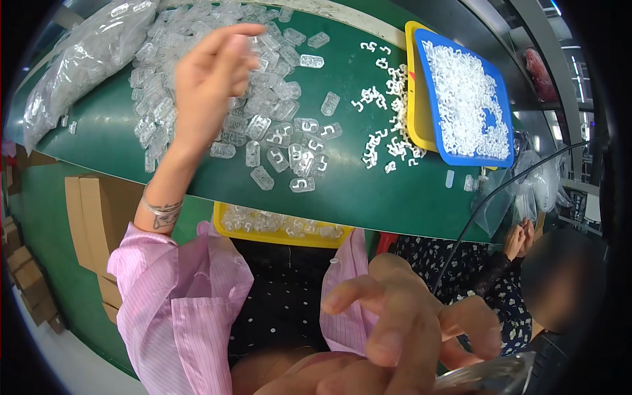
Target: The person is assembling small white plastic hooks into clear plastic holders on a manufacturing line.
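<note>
My left hand (214,82) hangs over a heap of small clear plastic cases (260,99) on the green table. Its index finger points right, the other fingers are loosely bent, and I see nothing held; the fingertips are a little blurred. Several cases at the heap's near right side have a white hook-shaped piece (277,158) in or on them. Close in front of me, large and blurred, my right hand (408,322) is raised off the table with bent fingers apart. Below it, a clear shiny object (490,376) shows only in part; I cannot tell what it is.
A blue tray (442,141) full of white hooks overlaps a yellow tray (413,79); loose hooks (375,99) lie beside them. Another yellow tray (230,232) sits at my lap. A big plastic bag (85,72) lies far left, cardboard boxes (99,217) below. A co-worker's hands (519,238) are at right.
</note>
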A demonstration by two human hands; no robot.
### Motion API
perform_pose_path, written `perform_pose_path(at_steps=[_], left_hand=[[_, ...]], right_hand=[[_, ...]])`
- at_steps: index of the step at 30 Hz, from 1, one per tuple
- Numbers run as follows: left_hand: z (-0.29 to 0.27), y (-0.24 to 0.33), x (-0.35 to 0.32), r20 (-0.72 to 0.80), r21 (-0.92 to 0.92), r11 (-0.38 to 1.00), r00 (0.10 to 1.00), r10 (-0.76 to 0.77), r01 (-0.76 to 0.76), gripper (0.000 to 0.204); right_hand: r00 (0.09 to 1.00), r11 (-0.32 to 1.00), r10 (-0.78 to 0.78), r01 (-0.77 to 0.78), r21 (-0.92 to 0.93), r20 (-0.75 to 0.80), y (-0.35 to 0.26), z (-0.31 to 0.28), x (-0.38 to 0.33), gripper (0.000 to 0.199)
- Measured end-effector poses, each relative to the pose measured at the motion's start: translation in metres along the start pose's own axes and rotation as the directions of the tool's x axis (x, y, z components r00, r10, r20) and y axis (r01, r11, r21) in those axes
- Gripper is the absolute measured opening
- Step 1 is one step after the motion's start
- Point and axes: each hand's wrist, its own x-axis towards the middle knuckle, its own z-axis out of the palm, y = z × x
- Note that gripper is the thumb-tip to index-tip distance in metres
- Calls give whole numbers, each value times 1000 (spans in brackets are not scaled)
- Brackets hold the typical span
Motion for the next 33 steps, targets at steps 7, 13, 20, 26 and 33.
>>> perform_pose_path(at_steps=[7,13,20,26,33], left_hand=[[47,-27,16,246,-74,983,958,-147,170,22],[48,-37,12,327,-59,933,890,-318,354,31],[46,-38,2,481,-50,952,843,-242,302,38],[58,-38,-8,430,13,984,887,-168,180,27],[59,-37,-9,326,34,956,902,-285,290,20]], right_hand=[[996,402,62,-77,-912,-57,77,-68,47,13],[991,217,130,13,-976,42,149,-90,43,19],[990,269,138,-51,-962,-13,149,-89,44,11],[902,889,322,-393,-235,-287,111,-79,51,5],[911,891,408,-412,194,58,120,-71,39,14]])
